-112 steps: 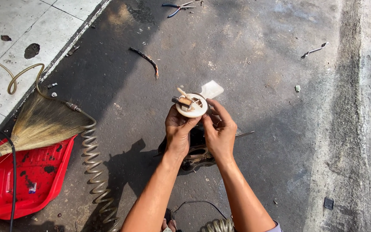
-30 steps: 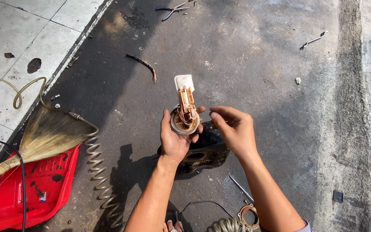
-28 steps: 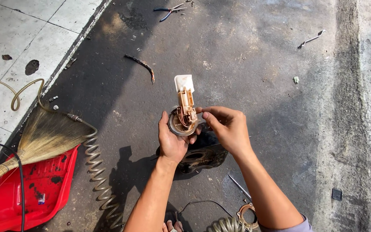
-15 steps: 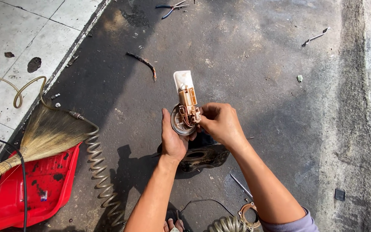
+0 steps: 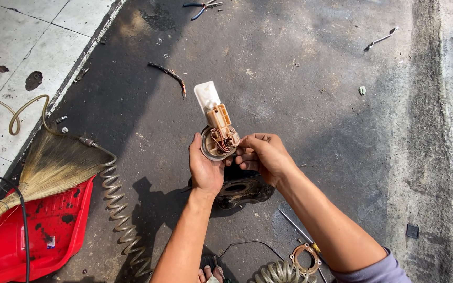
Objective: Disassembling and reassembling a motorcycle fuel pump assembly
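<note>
Near camera: coiled grey air hose (image 5: 127, 230), rusty ring gasket (image 5: 303, 257) on oil-stained asphalt ground (image 5: 310, 94). Dark round metal housing (image 5: 242, 189) lies below both hands. Left hand (image 5: 206, 169) cups round metal base of tan plastic pump assembly with white tip (image 5: 217, 126), held upright above housing. Right hand (image 5: 265, 155) pinches wiring at assembly's side. Judgement: steady base grip, gentle fingertip pull, avoid straining thin wires. Left: red plastic dustpan (image 5: 43, 230), straw broom (image 5: 48, 170). Far: pliers (image 5: 204, 6).
</note>
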